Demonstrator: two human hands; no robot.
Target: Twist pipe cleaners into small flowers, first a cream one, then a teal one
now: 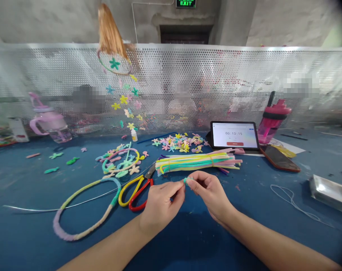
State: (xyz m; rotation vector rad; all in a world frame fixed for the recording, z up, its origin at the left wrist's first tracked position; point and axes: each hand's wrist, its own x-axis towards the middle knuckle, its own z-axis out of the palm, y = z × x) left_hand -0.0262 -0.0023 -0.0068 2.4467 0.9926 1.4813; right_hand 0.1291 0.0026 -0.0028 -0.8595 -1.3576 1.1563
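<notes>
- The left hand (159, 205) and right hand (212, 194) meet above the blue tabletop (26, 180), their fingers closed and pinching a small mint-green pipe-cleaner piece (186, 180) between them; the exact finger contact is partly hidden.
- Just beyond the left hand's fingers lie scissors (137, 194) with red and yellow handles, their blades pointing away from the person.
- Further left of the fingers lies a pastel wrapped hoop (55, 222), with a bare wire (32, 209) running from it.
- Directly beyond the fingers lies a bundle of pastel pipe cleaners (196, 162), tied with a yellow strand.
- Beyond the scissors, left of the fingers, sits a pipe-cleaner ring with flowers (120, 160).
- Right of the fingers lie a looped white cord (292, 201) and, further out, a metal tray (330, 194).
- Further beyond the fingers are a heap of pastel flower shapes (178, 143) and a small glue bottle (134, 134).
- Far to the right stand a tablet (233, 135) showing 00:13:15, a phone (278, 158) and a pink bottle (272, 120).
- Far to the left stands a pale pink cup (50, 124).
- Farthest beyond the fingers, a flower-and-star mobile (114, 64) hangs before a perforated metal screen (171, 67), below an exit sign (186, 3).
</notes>
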